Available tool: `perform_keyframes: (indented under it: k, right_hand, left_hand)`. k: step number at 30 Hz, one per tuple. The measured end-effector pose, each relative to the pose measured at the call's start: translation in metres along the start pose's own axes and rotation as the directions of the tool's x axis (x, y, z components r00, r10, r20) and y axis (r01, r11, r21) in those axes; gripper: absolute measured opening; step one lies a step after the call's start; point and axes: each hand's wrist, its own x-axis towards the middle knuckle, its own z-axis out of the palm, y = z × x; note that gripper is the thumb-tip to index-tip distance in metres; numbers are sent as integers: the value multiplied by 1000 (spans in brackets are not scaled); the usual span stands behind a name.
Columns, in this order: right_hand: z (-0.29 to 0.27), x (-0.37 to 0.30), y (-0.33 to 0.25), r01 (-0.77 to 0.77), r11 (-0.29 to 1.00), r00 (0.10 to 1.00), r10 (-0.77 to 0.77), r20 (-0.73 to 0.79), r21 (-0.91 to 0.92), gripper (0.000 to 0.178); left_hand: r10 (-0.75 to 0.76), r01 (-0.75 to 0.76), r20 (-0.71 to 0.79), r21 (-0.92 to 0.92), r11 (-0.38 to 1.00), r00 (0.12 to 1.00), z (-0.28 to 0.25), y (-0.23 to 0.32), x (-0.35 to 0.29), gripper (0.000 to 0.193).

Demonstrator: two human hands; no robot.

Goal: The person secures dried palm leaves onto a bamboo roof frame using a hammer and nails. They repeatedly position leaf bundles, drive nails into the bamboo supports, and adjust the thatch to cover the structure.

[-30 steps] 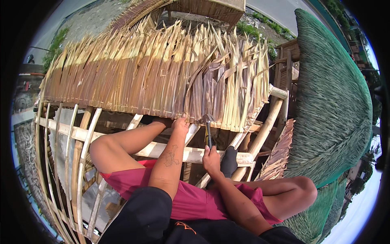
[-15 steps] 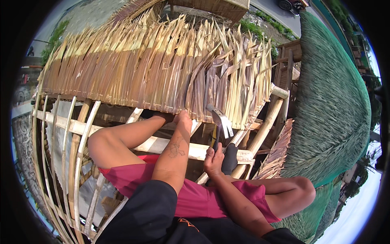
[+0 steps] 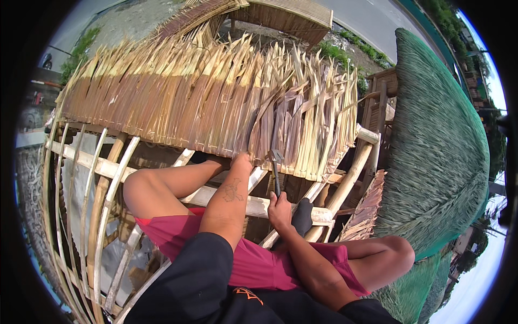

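Note:
My right hand (image 3: 280, 211) is closed around the dark handle of a claw hammer (image 3: 276, 175). The hammer's metal head lies at the lower edge of a thatch panel (image 3: 178, 110) made of dried, folded palm leaves. To the left of the hammer head, my left hand (image 3: 241, 160) is closed at the same edge, its fingertips partly hidden against the leaves. Beneath the panel runs a pale bamboo pole (image 3: 256, 206) of the roof frame, between my bent legs.
Thin bamboo slats (image 3: 110, 208) curve down at the left with gaps between them. A round bamboo beam (image 3: 350, 170) slopes at the right. Beyond it stands another thatched roof (image 3: 440, 146) under green netting. A bamboo structure (image 3: 291, 16) and a road lie past the panel.
The hammer head has swung left and turned, from above the panel's edge to against it near my left hand. My right hand moved slightly left. The view has shifted a little.

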Motion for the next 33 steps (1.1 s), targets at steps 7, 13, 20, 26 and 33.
perform_keyframes:
  k: [7,13,20,26,33]
  right_hand:
    - [17,7,14,96,993,995,-94,-24,66,44]
    - [-34,21,-31,-133,978,986,115,118,158,50]
    - [-160,-83,-90,-151,803,666,-349,659,577,38]
    - [-195,-129,-102,-30,857,338,-476,812,515,38]
    - [-185,-139,-95,189,860,136,-500,855,473,36]
  left_hand:
    - [181,-221,144,344,913,973,-63,79,-103,34]
    - [436,-927,825,260,271,359,-170,119,-382,32]
    - [108,-574,607,786,-230,788,-376,-64,-570,26]
    - [739,-545,394,837,-45,546,-370,-162,-438,33]
    - [810,-415,325,903,-112,489,-375,-164,-399,45]
